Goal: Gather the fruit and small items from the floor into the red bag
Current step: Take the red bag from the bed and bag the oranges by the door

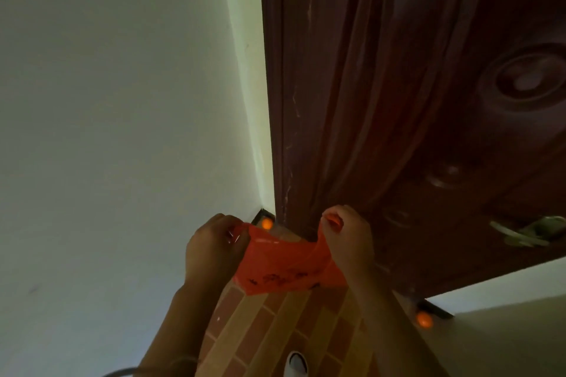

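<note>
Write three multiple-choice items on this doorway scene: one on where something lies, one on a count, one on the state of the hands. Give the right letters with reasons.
1. Where does the farther orange fruit lie?
A. in the floor corner where the wall meets the door frame
B. inside the bag
C. on the door handle

2. How many orange fruits show on the floor?
A. none
B. two
C. five

3. How is the red bag held?
A. it lies flat on the floor
B. by the right hand alone
C. by both hands, stretched between them

Answers: 1 A, it sits low beside the door frame. 2 B, the second fruit lies at the right. 3 C, the left hand and right hand each grip an edge.
</note>
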Demonstrator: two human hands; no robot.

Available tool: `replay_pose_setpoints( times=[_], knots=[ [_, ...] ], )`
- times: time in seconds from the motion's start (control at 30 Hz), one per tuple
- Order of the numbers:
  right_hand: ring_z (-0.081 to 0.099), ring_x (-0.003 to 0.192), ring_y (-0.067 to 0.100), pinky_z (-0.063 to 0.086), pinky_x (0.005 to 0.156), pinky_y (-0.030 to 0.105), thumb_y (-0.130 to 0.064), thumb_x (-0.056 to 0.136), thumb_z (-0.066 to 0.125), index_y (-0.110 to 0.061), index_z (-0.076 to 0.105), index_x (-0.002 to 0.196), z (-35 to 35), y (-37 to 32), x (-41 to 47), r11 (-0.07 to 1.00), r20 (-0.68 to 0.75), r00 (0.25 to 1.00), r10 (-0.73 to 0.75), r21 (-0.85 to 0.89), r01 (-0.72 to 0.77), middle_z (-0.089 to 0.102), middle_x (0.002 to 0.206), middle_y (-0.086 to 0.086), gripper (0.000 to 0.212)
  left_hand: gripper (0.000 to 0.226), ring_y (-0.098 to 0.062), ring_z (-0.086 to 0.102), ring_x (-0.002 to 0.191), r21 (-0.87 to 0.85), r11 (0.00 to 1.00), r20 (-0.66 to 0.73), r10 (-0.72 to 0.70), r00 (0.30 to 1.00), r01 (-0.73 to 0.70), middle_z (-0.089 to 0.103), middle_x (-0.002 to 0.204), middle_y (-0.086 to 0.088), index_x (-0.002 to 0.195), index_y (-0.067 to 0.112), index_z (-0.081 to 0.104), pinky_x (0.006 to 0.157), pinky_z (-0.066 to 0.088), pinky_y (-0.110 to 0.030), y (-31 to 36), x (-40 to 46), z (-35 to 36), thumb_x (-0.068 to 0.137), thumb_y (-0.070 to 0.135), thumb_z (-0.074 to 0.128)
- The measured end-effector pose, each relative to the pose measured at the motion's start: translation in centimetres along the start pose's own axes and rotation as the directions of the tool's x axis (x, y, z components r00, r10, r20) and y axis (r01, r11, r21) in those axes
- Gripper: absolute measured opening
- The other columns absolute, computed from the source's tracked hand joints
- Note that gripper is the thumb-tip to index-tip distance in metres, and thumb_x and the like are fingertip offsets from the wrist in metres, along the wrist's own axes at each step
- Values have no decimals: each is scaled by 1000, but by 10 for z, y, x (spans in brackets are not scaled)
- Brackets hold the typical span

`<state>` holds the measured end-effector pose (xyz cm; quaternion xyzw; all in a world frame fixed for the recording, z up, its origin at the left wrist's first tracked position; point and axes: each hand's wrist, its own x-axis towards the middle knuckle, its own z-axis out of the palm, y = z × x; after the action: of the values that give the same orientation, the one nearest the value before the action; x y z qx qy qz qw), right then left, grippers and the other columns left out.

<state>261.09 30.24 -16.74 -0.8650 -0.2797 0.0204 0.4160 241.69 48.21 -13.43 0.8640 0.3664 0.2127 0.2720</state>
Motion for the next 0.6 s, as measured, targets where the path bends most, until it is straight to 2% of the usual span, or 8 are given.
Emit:
replay_pose_setpoints(
  times=[0.07,0.13,0.27,0.33,0.47,0.6],
  knots=[
    [68,91,18,56,80,37,-11,86,75,-21,73,94,8,8,14,1000,3,1000,15,11,-15,69,94,-6,13,14,-6,60,69,34,999,26,17,1000,-18,64,79,14,89,29,75,62,53,-30,2,11,8,87,38,64],
    [69,91,18,57,80,39,-12,86,75,-20,74,95,14,14,24,999,12,999,40,28,-40,70,94,-5,12,6,-5,60,70,61,998,57,17,998,-20,64,80,14,91,28,75,62,49,-27,5,21,16,91,31,70],
    [68,92,14,55,78,31,-12,88,74,-20,74,96,19,25,36,997,30,997,69,37,-70,70,96,-5,11,4,-3,59,72,84,996,98,5,995,-14,65,83,14,94,26,76,62,42,-21,11,41,34,90,27,74],
    [67,91,13,50,77,26,-12,90,73,-20,74,96,21,30,43,994,41,994,96,41,-98,70,97,-5,10,3,-3,59,71,76,997,111,25,993,-33,64,82,13,93,26,76,61,44,-23,12,52,40,91,26,74],
    [67,91,14,53,77,30,-14,90,73,-22,73,95,29,31,53,992,26,993,117,40,-118,70,97,-5,9,7,-6,61,73,77,995,139,53,989,-64,65,83,13,95,28,76,66,53,-30,10,71,44,91,30,71],
    [67,91,10,49,76,24,-17,91,73,-27,71,94,37,17,65,990,20,990,137,20,-137,69,96,-9,11,8,-7,61,73,55,995,138,77,987,-86,65,84,12,95,27,76,64,49,-27,2,92,37,91,31,70]
  ],
)
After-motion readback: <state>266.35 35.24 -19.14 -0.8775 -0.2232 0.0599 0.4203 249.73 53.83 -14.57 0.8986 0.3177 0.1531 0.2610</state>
